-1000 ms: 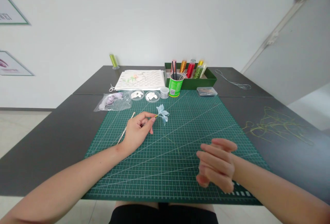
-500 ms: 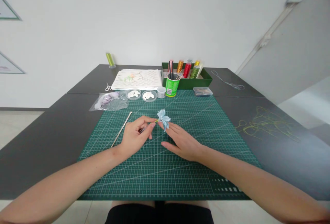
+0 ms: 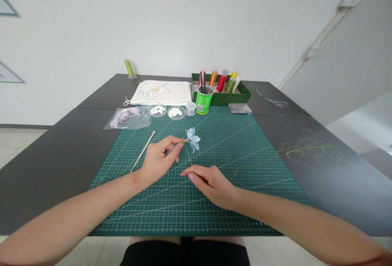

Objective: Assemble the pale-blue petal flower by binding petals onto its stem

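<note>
A small pale blue flower (image 3: 192, 138) with thin petals is pinched at its stem by my left hand (image 3: 159, 160), which rests on the green cutting mat (image 3: 251, 151). A fine yellow-green thread (image 3: 188, 158) runs from the flower's base down to my right hand (image 3: 211, 183), whose thumb and forefinger pinch the thread just above the mat. A long metal tool (image 3: 142, 156) lies on the mat to the left of my left hand.
At the mat's far edge stand a green cup (image 3: 203, 100), two small dishes (image 3: 167, 111) and a plastic bag (image 3: 128, 118). Behind are a green box of thread spools (image 3: 223, 89), patterned sheets (image 3: 163, 92) and scissors (image 3: 126, 102). Loose yellow-green thread (image 3: 315, 147) lies at right.
My right hand came in from the lower right to the flower, then drew back towards me with the thread pinched. My left hand kept holding the flower in place.
</note>
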Demonstrator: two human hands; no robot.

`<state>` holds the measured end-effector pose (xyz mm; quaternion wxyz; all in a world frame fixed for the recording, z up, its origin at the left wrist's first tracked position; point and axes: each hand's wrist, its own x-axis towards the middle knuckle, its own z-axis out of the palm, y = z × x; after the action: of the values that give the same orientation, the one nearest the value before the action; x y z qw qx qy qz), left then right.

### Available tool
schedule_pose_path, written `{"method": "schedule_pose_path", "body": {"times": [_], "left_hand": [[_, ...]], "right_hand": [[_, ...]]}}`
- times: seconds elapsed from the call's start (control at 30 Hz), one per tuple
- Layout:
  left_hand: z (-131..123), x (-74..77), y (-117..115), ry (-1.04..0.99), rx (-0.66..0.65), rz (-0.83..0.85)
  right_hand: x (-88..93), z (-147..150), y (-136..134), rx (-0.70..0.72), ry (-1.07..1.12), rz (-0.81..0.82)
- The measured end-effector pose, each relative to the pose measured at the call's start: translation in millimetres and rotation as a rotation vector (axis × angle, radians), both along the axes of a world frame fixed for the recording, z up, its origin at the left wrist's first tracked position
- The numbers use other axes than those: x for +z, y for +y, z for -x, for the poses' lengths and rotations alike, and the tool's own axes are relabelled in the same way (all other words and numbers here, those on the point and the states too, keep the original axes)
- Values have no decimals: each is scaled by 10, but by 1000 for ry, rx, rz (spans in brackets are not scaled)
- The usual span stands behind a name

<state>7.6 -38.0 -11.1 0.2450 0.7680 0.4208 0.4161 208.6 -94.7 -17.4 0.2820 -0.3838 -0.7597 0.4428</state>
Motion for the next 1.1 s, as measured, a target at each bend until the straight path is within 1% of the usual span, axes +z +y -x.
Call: {"method": "schedule_pose_path", "body": {"times": [0.07, 0.2, 0.23, 0.27, 0.3, 0.37, 0.4, 0.5, 0.57, 0.67, 0.73, 0.83, 0.93, 1.1], "left_hand": [[6, -13, 26, 36, 2, 6], [1, -42, 68, 163, -23, 44], [-3, -49, 74, 208, -44, 60], [-6, -55, 77, 255, -70, 74], [-9, -60, 78, 303, -96, 78], [-12, -70, 73, 403, -136, 36], [-12, -73, 67, 453, -146, -17], [-12, -75, 43, 560, -175, -243], [-17, -64, 23, 572, -228, -371], [-38, -34, -20, 518, -362, -509], [-52, -9, -60, 462, -421, -572], [-60, 30, -124, 415, -433, -648], [-54, 69, -175, 384, -442, -717], [-44, 126, -208, 317, -470, -760]], "right_hand": [[2, -25, -29, 11, -70, -223], [22, -105, -33, 62, -96, -727], [36, -127, -23, 67, -91, -818], [53, -150, -9, 72, -82, -872], [72, -172, 9, 84, -68, -893], [107, -213, 54, 114, -44, -884], [120, -232, 81, 121, -35, -888], [157, -286, 169, 101, 3, -964], [194, -319, 226, 69, 25, -982], [271, -367, 305, 30, 32, -876], [312, -398, 353, -2, 25, -780], [313, -439, 414, -78, 14, -664], [262, -466, 460, -116, -9, -545], [187, -481, 508, -37, -116, -433]]}}
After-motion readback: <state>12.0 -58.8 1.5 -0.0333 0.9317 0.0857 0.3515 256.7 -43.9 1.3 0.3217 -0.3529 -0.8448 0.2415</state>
